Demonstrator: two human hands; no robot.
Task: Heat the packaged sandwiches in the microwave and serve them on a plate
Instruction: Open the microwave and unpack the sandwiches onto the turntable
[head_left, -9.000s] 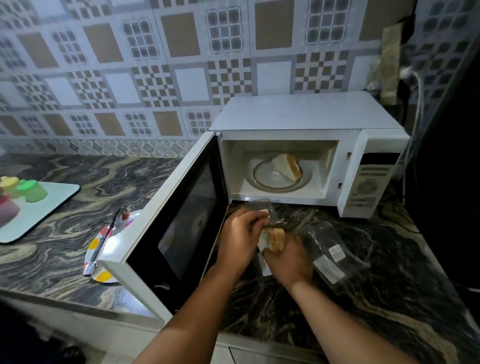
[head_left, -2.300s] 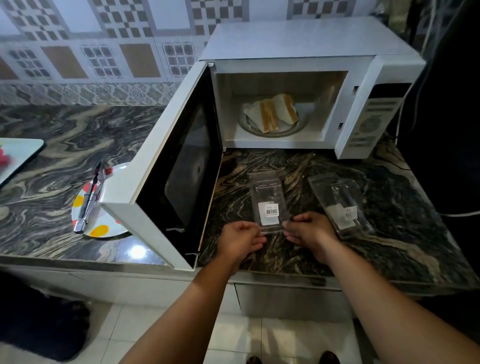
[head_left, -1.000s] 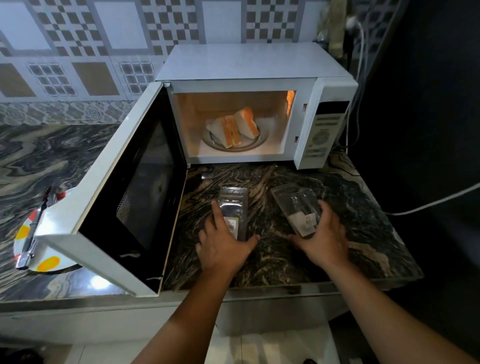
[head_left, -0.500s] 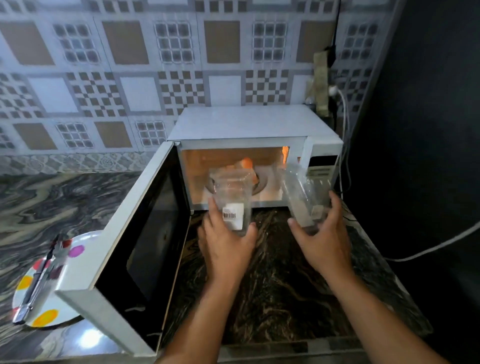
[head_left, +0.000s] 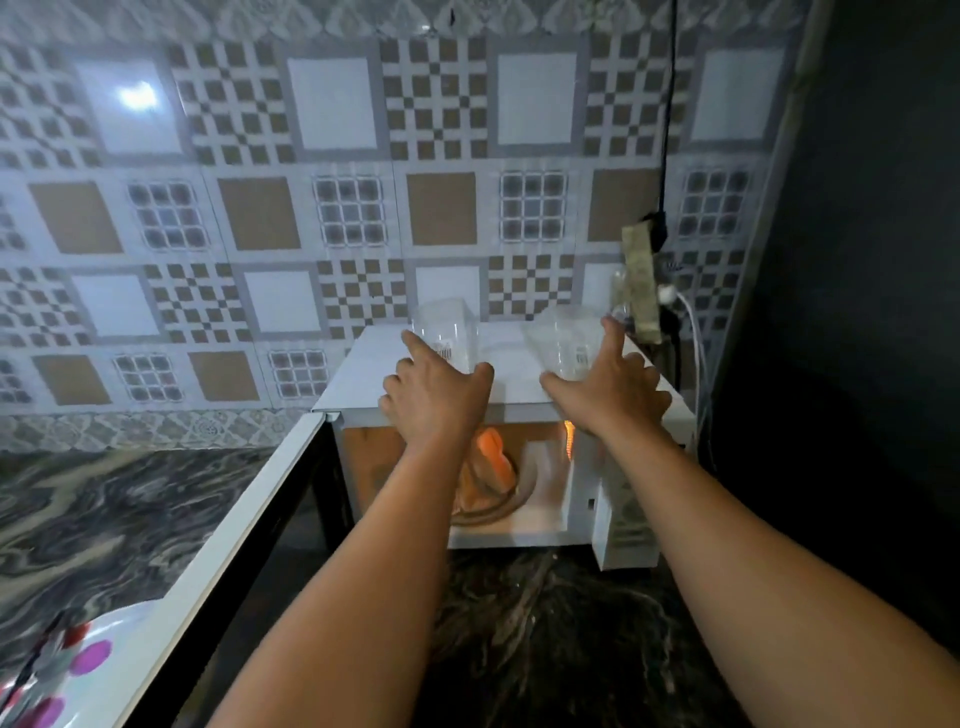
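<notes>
Starting at about 8 o'clock in the head view, there's a white plate (head_left: 111, 654) with coloured dots on the marbled tabletop (head_left: 93, 525), and something dark and thin lying across it, too blurry to call. Just right of that, the microwave door (head_left: 218, 577) hangs wide open, running from 7 o'clock up toward the middle.

The microwave (head_left: 358, 374) itself sits dead centre against the tiled wall (head_left: 332, 104), and the inside is lit orange. The sandwiches (head_left: 488, 467) are in there on the glass turntable, partly hidden behind the left forearm, so they're out of their packs and inside the oven.

Up on the microwave's top, the left hand (head_left: 436, 400) pinches a clear empty wrapper (head_left: 444, 332) between thumb and fingers, barcode sticker facing the camera. It's right over the top panel, but I can't tell if it's touching down or just above it.

At around 1 o'clock from centre, the right hand (head_left: 608, 395) has the second clear wrapper (head_left: 566, 338) held between its thumb and raised index finger, same deal over the top panel. The two wrappers are near each other but apart.

Further right, near 2 o'clock, a plug and white cable (head_left: 691, 322) hang by the wall, next to a dark panel.
</notes>
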